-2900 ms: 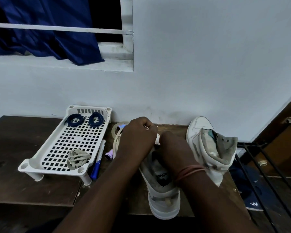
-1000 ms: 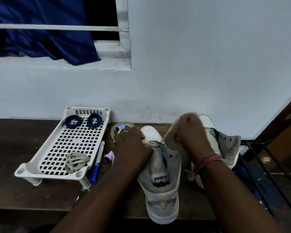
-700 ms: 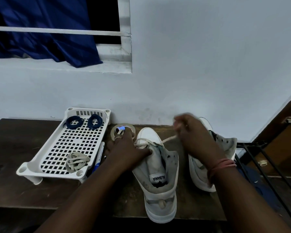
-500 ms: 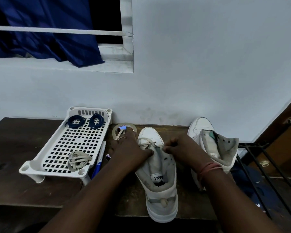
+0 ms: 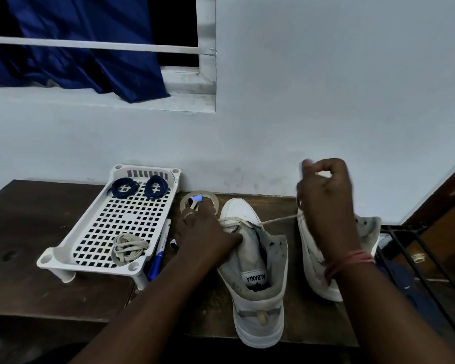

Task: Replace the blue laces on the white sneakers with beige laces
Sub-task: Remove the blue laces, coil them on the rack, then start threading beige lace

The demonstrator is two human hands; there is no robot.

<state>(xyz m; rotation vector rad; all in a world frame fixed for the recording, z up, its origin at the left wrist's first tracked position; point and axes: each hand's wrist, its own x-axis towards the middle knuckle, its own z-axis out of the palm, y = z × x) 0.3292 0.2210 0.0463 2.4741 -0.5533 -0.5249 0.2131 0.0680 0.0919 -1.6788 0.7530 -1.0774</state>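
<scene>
A white high-top sneaker (image 5: 255,261) stands on the dark wooden table (image 5: 37,232), heel toward me. My left hand (image 5: 205,232) rests on its left side near the front eyelets, thumb against the tongue. A beige lace (image 5: 279,219) runs taut from those eyelets to the right, up into my right hand (image 5: 323,190), which pinches it above the second sneaker (image 5: 315,264). Two coiled blue laces (image 5: 139,187) and a bundled beige lace (image 5: 128,248) lie in the white perforated tray (image 5: 63,256).
A tape roll (image 5: 210,197) lies behind my left hand. A blue pen (image 5: 158,258) and a small purple-capped item (image 5: 174,244) lie between tray and sneaker. A black metal rack (image 5: 418,248) stands right of the table. The white wall is close behind.
My right hand has risen from the sneaker's eyelets up and to the right, drawing the beige lace taut. My left hand stays on the sneaker.
</scene>
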